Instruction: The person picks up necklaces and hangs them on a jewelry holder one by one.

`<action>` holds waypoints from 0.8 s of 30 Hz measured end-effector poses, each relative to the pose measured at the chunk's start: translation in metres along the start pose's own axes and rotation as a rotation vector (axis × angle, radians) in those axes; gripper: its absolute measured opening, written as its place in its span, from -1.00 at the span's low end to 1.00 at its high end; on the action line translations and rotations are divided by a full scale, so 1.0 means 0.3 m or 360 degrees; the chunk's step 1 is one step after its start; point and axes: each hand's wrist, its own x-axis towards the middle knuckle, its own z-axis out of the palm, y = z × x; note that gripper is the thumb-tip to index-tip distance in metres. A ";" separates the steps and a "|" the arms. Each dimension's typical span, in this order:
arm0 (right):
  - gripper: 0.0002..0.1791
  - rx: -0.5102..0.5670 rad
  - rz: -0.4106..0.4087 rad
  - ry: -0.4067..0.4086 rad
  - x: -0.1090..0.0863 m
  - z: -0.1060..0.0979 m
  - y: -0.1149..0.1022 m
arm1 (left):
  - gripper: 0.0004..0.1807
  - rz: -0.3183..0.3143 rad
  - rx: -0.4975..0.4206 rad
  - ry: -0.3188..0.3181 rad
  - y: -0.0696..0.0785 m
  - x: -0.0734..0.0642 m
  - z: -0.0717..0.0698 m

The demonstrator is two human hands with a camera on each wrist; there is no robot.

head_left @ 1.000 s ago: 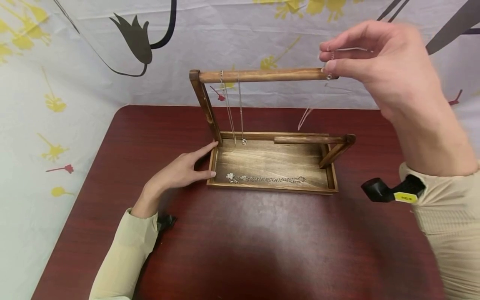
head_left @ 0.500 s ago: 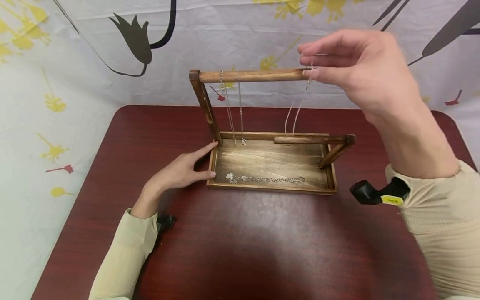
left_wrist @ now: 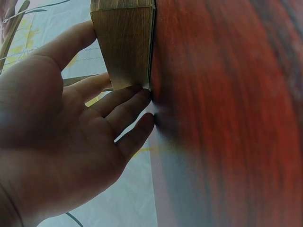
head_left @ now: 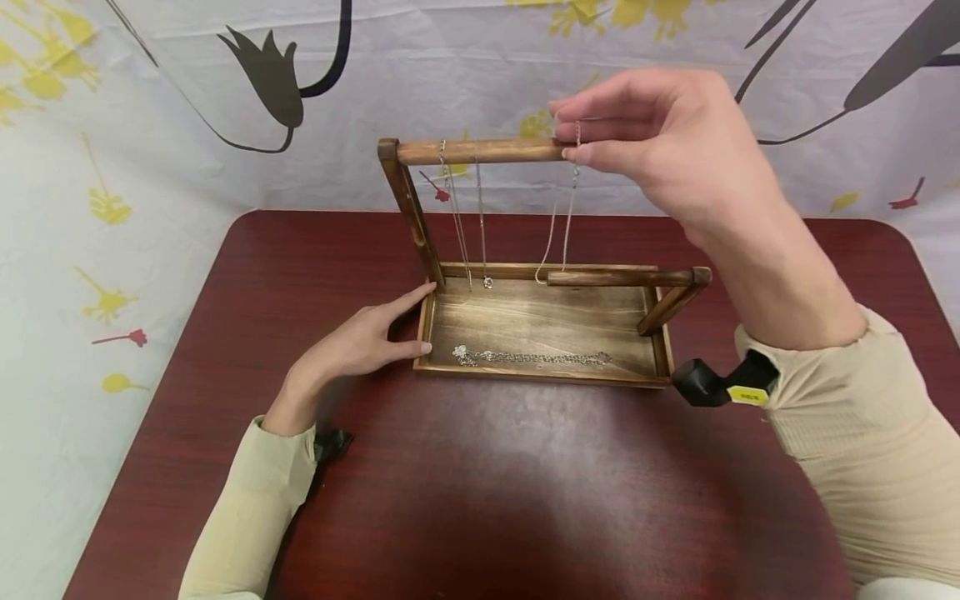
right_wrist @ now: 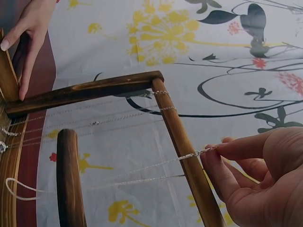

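Note:
My right hand [head_left: 678,158] pinches a thin silver necklace [head_left: 568,225] between thumb and fingers at the upper wooden bar [head_left: 513,150] of a jewelry stand. In the right wrist view, the necklace [right_wrist: 142,168] crosses the bar and dangles in a long loop. Further left on that bar hang a thin chain necklace [head_left: 458,218] and one with a small pendant [head_left: 488,283]. My left hand [head_left: 356,340] rests against the left end of the stand's tray [head_left: 540,377], thumb and fingers extended. In the left wrist view its fingers touch the tray's end wall [left_wrist: 125,45].
A bunched silver chain [head_left: 540,358] with a flower-like piece lies along the tray's front. A shorter, lower bar [head_left: 618,279] reaches inward from the right post [head_left: 667,312]. The dark red table [head_left: 487,483] meets a patterned cloth [head_left: 330,175] behind.
My right hand has moved left along the upper bar with the necklace, from its right end toward the middle. The necklace's loop swung left with it. My left hand stays put.

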 end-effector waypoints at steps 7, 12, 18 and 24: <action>-0.68 0.0001 0.0011 -0.0035 0.009 0.037 -0.008 | -0.07 0.0013 -0.0011 -0.0001 0.000 0.000 0.000; -0.69 -0.0029 -0.0010 -0.0041 0.016 0.055 -0.011 | -0.07 0.0015 -0.0011 -0.0002 -0.002 0.002 0.000; -0.69 -0.0001 -0.0030 -0.0063 0.018 0.073 -0.016 | -0.07 0.0022 -0.0006 -0.0003 -0.002 0.005 0.000; -0.71 -0.0025 -0.0025 -0.0109 0.014 0.088 -0.017 | -0.08 0.0013 0.0001 -0.0010 0.001 0.001 0.003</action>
